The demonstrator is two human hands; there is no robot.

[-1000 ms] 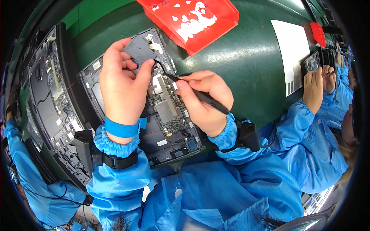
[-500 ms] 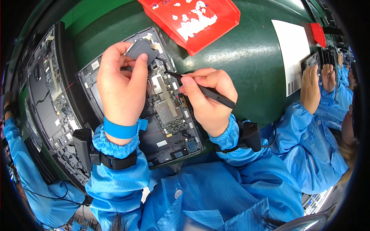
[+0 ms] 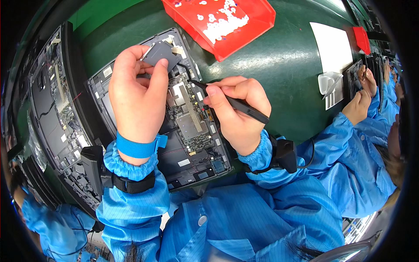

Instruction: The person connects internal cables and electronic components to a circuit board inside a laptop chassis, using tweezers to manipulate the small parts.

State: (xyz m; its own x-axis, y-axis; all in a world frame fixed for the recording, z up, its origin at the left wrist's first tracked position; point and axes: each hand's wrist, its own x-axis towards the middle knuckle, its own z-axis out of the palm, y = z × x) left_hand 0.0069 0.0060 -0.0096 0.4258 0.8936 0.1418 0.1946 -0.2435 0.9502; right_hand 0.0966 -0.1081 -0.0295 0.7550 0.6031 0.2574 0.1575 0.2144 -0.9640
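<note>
Two bare hands meet over an uncovered electronic casing (image 3: pixel 174 172) that lies at the near edge of the green bench (image 3: pixel 279 91); the left hand (image 3: pixel 137 89) pinches a flat dark grey plate (image 3: pixel 160 54) narrowly between thumb and fingers, tilted above the casing near its far edge, while the right hand (image 3: pixel 242 115) closes its fingers pen-fashion around a slim black tool (image 3: pixel 248 110) whose point is by the casing's right edge, beside the circuit board (image 3: pixel 187 124). A thin dark strand shows between plate and tool, and I cannot tell whether it is a cable or the tool's own tip. The plate looks light, thin and stiff, likely smooth enough to slide in the fingers, and probably best taken by its outer rim, without bending; the board's small parts look fragile and better left unpressed. Just past the casing's far right corner, toward the bench's far edge, sits a red bin (image 3: pixel 223 53) with a scatter of small white pieces (image 3: pixel 224 26) on its floor, some of them ring-like, with a few specks of blue among them; a smaller red container (image 3: pixel 361 40) sits near the bench's far right corner, its contents hidden
</note>
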